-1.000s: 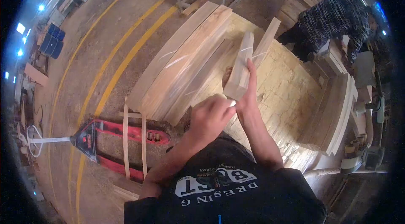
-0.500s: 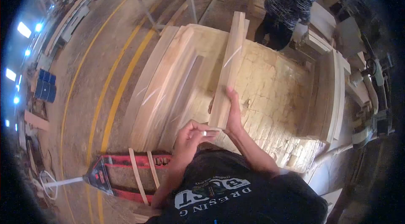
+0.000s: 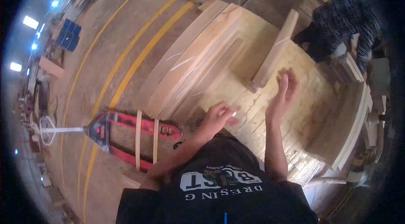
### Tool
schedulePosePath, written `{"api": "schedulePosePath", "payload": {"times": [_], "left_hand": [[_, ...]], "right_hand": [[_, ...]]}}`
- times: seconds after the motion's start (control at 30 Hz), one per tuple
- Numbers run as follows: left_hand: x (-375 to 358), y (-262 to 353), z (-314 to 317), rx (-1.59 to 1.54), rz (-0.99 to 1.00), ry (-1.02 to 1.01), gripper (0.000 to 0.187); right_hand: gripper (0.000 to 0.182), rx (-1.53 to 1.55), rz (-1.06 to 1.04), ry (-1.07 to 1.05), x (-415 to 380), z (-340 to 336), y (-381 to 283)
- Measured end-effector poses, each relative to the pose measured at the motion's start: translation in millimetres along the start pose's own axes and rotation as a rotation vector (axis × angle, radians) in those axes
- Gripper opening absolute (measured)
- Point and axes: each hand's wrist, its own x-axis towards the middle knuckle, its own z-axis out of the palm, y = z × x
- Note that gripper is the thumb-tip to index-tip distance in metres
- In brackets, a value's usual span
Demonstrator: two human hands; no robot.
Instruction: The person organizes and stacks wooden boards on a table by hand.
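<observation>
**Plank on the stack, both hands off it**

Hard to read first: left hand (image 3: 219, 116) is motion-blurred. Fingers look loosely curled around a small pale blur at the fingertips; can't tell what that is, or whether it's actually pinched. Right hand (image 3: 283, 93) also blurred, but fingers are spread and raised, palm toward the stack, holding nothing. It sits just beside the near end of the plank (image 3: 274, 53), not touching as far as I can see.

Plank: long, narrow, pale bare wood, straight edges, square-cut near end. Lies flat and diagonal on the bench (image 3: 295, 110), far end pointing at the other person. A thin light streak crosses its face near the far end.

Bench top is a wide block of yellowish wood with a fine grid of short joints, rough-looking. Right edge and far corner are cut off by the lens vignette.

Left of the plank: stack of long boards (image 3: 190, 59), same pale timber, lying parallel, faint curved scuff marks on top. Right side: more boards (image 3: 350, 127) stacked on edge, partly in shadow.

Floor: red pallet jack (image 3: 126, 133) with 2 thin wood strips across its forks, yellow lines on concrete.

Another person (image 3: 346, 17) in a dark patterned top bends over at the far end, partly cropped.
</observation>
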Motion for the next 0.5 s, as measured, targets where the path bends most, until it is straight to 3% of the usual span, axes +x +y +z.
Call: {"api": "schedulePosePath", "payload": {"times": [0.03, 0.07, 0.13, 0.17, 0.2, 0.27, 0.3, 0.37, 0.4, 0.43, 0.47, 0.5], "left_hand": [[-18, -19, -23, 0.007, -0.014, 0.059, 0.019], [-37, -31, -51, 0.325, 0.125, 0.067, 0.021], [-70, -69, -108, 0.316, 0.052, 0.257, 0.023], [-79, -89, -129, -0.019, -0.150, 0.441, 0.024], [-83, -92, -140, -0.026, -0.157, 0.447, 0.024], [-81, -100, -158, 0.142, 0.008, 0.543, 0.018], [-76, -107, -167, 0.199, 0.063, 0.577, 0.017], [-52, -133, -188, -0.470, 0.156, 0.427, 0.014], [-59, -120, -174, -0.480, 0.163, 0.425, 0.014], [-75, -90, -146, -0.279, 0.096, 0.518, 0.012], [-85, -70, -126, -0.075, 0.026, 0.607, 0.010], [-88, -67, -119, -0.084, 0.031, 0.603, 0.010]], "right_hand": [[0.033, 0.005, 0.022, -0.008, -14, -2, 2], [0.031, 0.003, 0.144, -0.186, -29, -6, 5], [0.024, -0.052, 0.359, -0.438, -67, -16, 30], [0.024, -0.027, 0.504, -0.572, -84, -16, 43], [0.025, -0.061, 0.494, -0.764, -103, -19, 74], [0.032, -0.004, 0.635, -1.020, -132, -9, 99], [0.038, -0.001, 0.738, -1.064, -137, 0, 99], [0.044, -0.003, 0.843, -1.110, -143, 20, 88], [0.052, 0.050, 0.960, -1.129, -136, 31, 71], [0.061, 0.100, 1.076, -1.146, -131, 37, 60], [0.061, 0.087, 1.069, -1.153, -130, 41, 55], [0.067, 0.076, 1.126, -1.067, -131, 44, 52]]}}
